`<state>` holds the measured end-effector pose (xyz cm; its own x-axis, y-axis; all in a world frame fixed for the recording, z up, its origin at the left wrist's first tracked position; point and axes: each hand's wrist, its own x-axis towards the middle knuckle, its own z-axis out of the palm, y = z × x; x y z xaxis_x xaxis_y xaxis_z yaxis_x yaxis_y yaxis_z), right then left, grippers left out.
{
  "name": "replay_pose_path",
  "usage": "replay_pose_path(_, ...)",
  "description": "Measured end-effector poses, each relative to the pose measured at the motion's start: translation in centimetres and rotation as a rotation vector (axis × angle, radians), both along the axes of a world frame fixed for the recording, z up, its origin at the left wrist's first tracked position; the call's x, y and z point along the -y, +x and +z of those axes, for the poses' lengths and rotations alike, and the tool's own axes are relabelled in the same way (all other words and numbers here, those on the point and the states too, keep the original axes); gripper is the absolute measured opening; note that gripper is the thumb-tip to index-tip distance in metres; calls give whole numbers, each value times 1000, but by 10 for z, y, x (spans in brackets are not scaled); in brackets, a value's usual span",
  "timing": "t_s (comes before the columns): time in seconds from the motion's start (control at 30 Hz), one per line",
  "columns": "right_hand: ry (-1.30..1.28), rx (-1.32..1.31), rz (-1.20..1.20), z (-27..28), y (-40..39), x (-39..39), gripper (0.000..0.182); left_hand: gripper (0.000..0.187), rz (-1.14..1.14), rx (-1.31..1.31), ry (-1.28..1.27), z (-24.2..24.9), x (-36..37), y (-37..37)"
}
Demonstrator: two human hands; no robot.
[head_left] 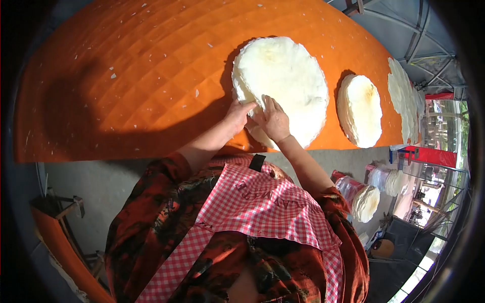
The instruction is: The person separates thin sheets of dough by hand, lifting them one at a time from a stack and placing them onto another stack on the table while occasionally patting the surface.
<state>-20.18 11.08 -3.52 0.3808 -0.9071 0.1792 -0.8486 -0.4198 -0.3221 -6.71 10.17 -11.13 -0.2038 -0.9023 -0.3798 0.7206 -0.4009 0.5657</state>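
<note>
A thick stack of thin, round white sheets (293,76), brittle-looking with ragged edges, lies on the orange table cover. At its near left edge, my left hand (236,117) has thumb and fingers closed on the rim of a white sheet. Close beside it, my right hand (274,121) reaches over the near part of the stack, its fingers together and closed at the same edge. The fingertips of both hands are partly hidden among the layers. Faint tan patches mark the top sheet.
A smaller-looking stack (361,111) stands to the right, with more overlapping sheets (401,101) past it. White flakes dot the orange cover (151,65). Below the table's right side, further stacks (366,203) sit near clear plastic. An orange-covered surface (55,242) is at lower left.
</note>
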Motion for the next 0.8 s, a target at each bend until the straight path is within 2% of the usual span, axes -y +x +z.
replay_pose_path(0.1, 92, -93, -110, -5, 8, 11, 50, 32, -29, 17, 126, 11, 2, 2)
replay_pose_path(0.2, -18, -111, -72, -13, 8, 15, 40, 30, -10, -24, 127, 8, 2, 5)
replay_pose_path(0.3, 56, -116, -96, -3, -10, 27, 32, 30, -48, 70, 202, 11, 3, 7)
replay_pose_path(0.33, 81, -130, -118, 15, -9, 21, 31, 31, -72, 98, 195, -1, 4, 6)
replay_pose_path(0.4, 63, -142, -83, 8, -15, 7, 31, 34, -115, 148, 176, -33, 9, 4)
replay_pose_path(0.5, -7, -124, -40, -7, -15, -5, 32, 33, -51, 160, 201, -30, 7, -2)
replay_pose_path(0.6, 49, -136, -81, -6, -6, 2, 33, 33, -57, 109, 173, -12, 3, 1)
replay_pose_path(0.7, 118, -144, -80, 4, 7, 6, 35, 36, 13, 148, 14, -24, 5, -4)
replay_pose_path(0.77, 121, -142, -58, 3, 12, 5, 40, 44, -11, -87, 94, -14, 4, 0)
replay_pose_path(0.8, 94, -94, -16, -3, 7, 5, 50, 48, -18, -206, 135, -2, 3, 5)
